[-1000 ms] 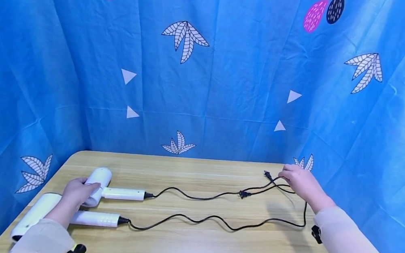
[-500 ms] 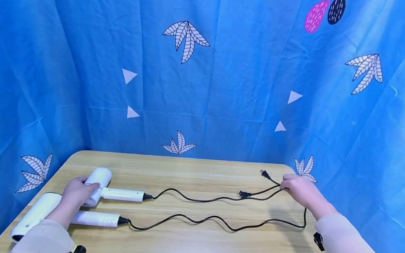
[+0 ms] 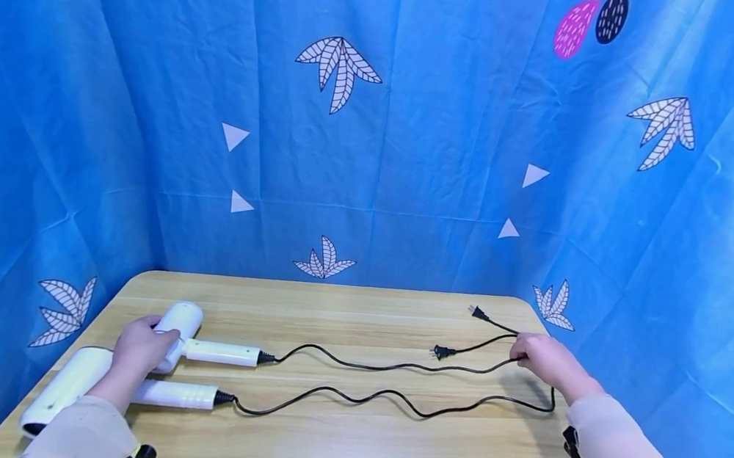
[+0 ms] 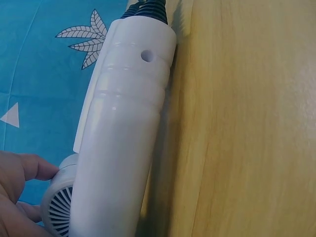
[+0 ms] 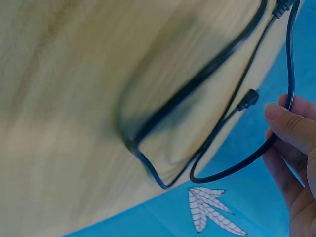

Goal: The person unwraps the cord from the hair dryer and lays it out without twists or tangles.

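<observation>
Two white hair dryers lie on the table at the left in the head view, handles toward the right. My left hand (image 3: 138, 347) grips the barrel of the farther hair dryer (image 3: 222, 352), its forearm crossing over the nearer hair dryer (image 3: 178, 394). In the left wrist view, the nearer handle (image 4: 126, 108) fills the middle, and fingertips (image 4: 44, 168) touch the other barrel beside its vent (image 4: 61, 210). At the right, my right hand (image 3: 547, 357) pinches the farther dryer's black cord (image 3: 354, 365) between thumb and fingers, as the right wrist view (image 5: 247, 162) shows.
Two black plugs, one far back (image 3: 480, 313) and one nearer (image 3: 441, 352), point left on the wooden table (image 3: 346, 448). The nearer dryer's cord (image 3: 391, 393) runs in waves to the right edge. A blue patterned curtain (image 3: 375, 149) surrounds the table.
My right hand has come down and slightly nearer, drawing the farther cord away from the plug ends. The back plug has shifted a little left. My left hand stays on the dryer.
</observation>
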`<action>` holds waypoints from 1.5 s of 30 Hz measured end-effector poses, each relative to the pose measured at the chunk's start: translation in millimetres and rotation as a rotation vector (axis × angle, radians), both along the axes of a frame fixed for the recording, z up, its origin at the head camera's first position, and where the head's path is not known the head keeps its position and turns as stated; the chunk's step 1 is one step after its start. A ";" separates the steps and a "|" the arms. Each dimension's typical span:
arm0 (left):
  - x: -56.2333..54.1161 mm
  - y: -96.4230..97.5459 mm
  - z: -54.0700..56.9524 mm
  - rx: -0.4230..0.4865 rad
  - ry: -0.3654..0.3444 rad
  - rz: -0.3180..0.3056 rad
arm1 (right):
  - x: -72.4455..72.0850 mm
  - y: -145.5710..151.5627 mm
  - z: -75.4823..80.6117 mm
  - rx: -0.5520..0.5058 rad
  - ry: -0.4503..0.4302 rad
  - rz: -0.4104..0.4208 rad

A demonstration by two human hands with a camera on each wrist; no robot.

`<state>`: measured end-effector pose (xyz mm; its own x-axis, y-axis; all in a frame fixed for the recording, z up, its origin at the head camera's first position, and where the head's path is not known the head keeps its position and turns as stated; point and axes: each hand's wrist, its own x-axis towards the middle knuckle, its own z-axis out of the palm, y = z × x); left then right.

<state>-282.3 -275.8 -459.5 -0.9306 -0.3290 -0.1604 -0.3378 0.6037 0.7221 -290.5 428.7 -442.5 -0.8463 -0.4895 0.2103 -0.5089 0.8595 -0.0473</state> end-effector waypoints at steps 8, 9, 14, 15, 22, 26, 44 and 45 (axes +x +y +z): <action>-2.9 0.5 -2.1 -0.020 0.012 0.003 | -1.8 2.5 -24.0 0.005 0.005 0.037; -2.8 0.3 -2.6 -0.019 0.012 0.002 | -2.3 2.2 -26.2 0.007 0.008 0.045; -2.9 -1.2 -4.6 -0.029 0.027 -0.009 | -4.4 -2.5 -32.3 -0.001 -0.005 0.036; -3.1 -0.8 -4.4 -0.034 0.035 -0.010 | -4.4 -3.9 -32.5 -0.005 -0.014 0.024; 0.5 3.1 -0.1 -0.068 0.084 -0.022 | -0.8 -9.3 -33.4 -0.027 -0.030 0.013; 1.8 4.0 1.9 -0.074 0.096 -0.018 | 1.3 -9.2 -34.1 -0.033 -0.004 0.039; 2.8 8.8 6.3 -0.153 0.152 -0.070 | 5.9 -15.2 -15.3 -0.041 -0.061 -0.060; 3.3 10.3 7.0 -0.163 0.159 -0.077 | 6.4 -15.6 -14.3 -0.041 -0.066 -0.065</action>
